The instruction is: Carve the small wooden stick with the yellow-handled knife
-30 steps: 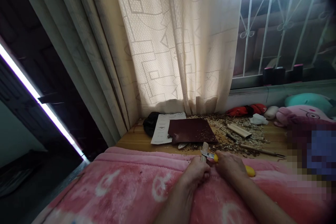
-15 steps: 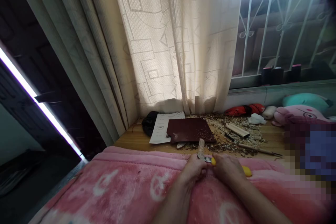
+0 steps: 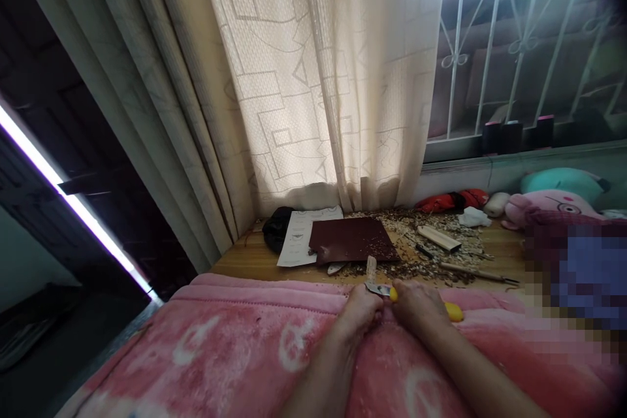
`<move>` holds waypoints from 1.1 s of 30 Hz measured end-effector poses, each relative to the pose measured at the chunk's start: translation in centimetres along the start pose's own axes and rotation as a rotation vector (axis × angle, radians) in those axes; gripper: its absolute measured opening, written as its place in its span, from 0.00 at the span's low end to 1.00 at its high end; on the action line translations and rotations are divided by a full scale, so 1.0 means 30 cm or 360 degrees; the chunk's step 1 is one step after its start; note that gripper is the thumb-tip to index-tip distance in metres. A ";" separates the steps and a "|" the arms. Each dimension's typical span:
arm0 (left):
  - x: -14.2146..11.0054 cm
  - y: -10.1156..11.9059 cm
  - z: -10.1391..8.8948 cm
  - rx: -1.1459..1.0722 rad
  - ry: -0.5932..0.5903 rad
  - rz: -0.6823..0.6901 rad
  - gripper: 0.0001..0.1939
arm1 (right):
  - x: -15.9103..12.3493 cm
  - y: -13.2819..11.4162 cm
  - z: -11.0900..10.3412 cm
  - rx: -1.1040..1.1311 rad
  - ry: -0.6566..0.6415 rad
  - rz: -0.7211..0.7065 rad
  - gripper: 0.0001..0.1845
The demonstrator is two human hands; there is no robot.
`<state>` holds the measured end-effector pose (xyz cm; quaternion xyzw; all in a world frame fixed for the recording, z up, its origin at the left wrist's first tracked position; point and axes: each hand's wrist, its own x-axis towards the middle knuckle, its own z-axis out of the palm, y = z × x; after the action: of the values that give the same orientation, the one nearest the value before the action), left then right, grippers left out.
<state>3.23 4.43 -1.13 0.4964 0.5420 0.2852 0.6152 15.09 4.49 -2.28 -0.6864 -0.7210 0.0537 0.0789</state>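
My left hand is closed around a small pale piece of wood, whose upper end sticks up above the fist. My right hand grips a knife by its yellow handle. The knife's metal blade points left and lies against the wood beside my left thumb. Both hands are just above the pink blanket, near its far edge. The lower part of the wood is hidden in my left fist.
Wood shavings cover much of the wooden tabletop. On it are a dark red board, a white paper, a pale wooden block and a thin stick-like tool. Plush toys sit at right; curtains hang behind.
The whole view has shifted slightly, so things appear a little further left. Both hands keep their holds, and the blade remains against the wood.
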 end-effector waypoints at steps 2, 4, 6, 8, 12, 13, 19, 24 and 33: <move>0.000 0.001 -0.001 -0.0003 -0.0012 0.0005 0.11 | 0.000 -0.001 0.001 -0.0001 0.0020 -0.0013 0.15; 0.002 -0.002 -0.004 0.0015 -0.0028 0.0000 0.12 | 0.000 -0.001 0.003 -0.0005 0.0024 -0.0017 0.15; 0.004 -0.006 -0.006 0.0035 -0.0031 -0.0006 0.13 | 0.001 -0.001 0.005 -0.0008 0.0028 -0.0008 0.16; 0.004 -0.009 -0.005 0.0045 -0.0032 -0.0001 0.14 | 0.004 0.000 0.008 -0.0003 0.0037 0.0007 0.16; -0.008 -0.009 0.006 0.0063 -0.0029 0.0029 0.16 | 0.014 0.007 0.017 0.0019 0.0070 0.0017 0.13; -0.011 -0.009 0.009 0.0068 -0.0028 0.0029 0.16 | 0.016 0.008 0.019 0.0021 0.0080 0.0018 0.13; -0.005 -0.026 -0.006 0.0145 -0.0042 -0.0072 0.17 | 0.002 0.002 0.013 -0.0009 0.0112 -0.0011 0.11; 0.010 -0.042 -0.025 0.0007 -0.0160 -0.0006 0.15 | -0.020 -0.004 -0.005 -0.0015 0.0042 -0.0100 0.12; 0.014 -0.023 0.006 -0.0068 0.0010 -0.0035 0.13 | -0.017 -0.016 -0.022 -0.0001 -0.0070 -0.0010 0.14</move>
<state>3.38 4.50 -1.93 0.4764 0.5431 0.2914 0.6270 14.75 3.93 -1.55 -0.6828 -0.7247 0.0684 0.0630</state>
